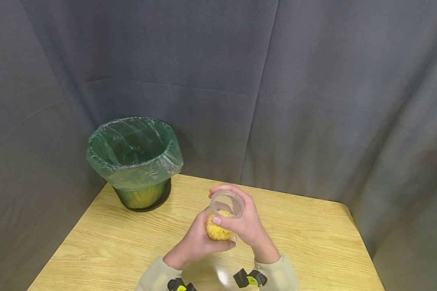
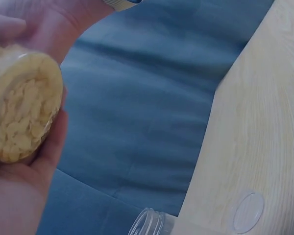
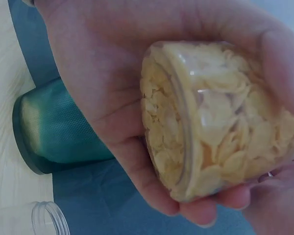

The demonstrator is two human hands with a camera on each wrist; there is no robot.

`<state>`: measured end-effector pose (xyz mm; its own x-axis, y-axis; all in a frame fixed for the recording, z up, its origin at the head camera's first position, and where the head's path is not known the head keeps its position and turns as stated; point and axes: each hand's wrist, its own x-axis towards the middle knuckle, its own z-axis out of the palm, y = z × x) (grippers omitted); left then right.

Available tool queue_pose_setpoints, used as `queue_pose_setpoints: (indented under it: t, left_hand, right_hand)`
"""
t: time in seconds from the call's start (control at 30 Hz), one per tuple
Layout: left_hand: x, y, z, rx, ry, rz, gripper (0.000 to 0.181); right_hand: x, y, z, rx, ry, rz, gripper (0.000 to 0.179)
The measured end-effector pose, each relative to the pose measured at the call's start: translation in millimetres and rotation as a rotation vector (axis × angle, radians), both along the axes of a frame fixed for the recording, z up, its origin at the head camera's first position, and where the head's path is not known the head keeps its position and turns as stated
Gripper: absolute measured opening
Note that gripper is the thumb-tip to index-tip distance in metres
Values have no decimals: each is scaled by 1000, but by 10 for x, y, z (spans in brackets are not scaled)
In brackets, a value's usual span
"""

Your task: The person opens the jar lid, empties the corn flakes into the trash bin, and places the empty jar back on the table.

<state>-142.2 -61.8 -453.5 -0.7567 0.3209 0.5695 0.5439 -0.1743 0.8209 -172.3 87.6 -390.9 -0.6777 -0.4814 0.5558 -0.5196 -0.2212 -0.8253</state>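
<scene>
One jar (image 1: 218,232), clear and with its mouth upward, is held above the desk (image 1: 306,242). Yellow flakes (image 3: 225,127) fill its lower part; above them the clear wall is visible. Both hands are clamped on it together: the left hand (image 1: 196,242) holds it low, while the right hand (image 1: 250,220) grips it higher, with the thumb in front and the other fingers behind. A second jar (image 2: 152,224), clear and with a threaded neck, shows in both wrist views. In the left wrist view, a clear disc (image 2: 248,212) is seen against the desk; I cannot tell if it is a lid or a jar's base. Farther away, at the left back corner of the desk, stands a mesh bin (image 1: 142,198), lined with a thin green bag (image 1: 138,178). Behind the desk hangs a grey curtain (image 1: 313,81).
</scene>
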Motion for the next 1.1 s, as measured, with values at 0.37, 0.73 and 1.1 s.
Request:
queue_pose_setpoints:
  t: [0.37,0.73,1.1]
  left_hand:
    - [4,32,19,-86,34,306,72]
    - [17,71,8,-105,17,337,70]
    - [-7,33,-22,-6,-49,-19,57]
  right_hand:
    - [51,-3,5,98,-15,-177,76]
    - [68,-25,12,121,-63,-289,46]
    - [24,18,-6,46,-10,-80,36]
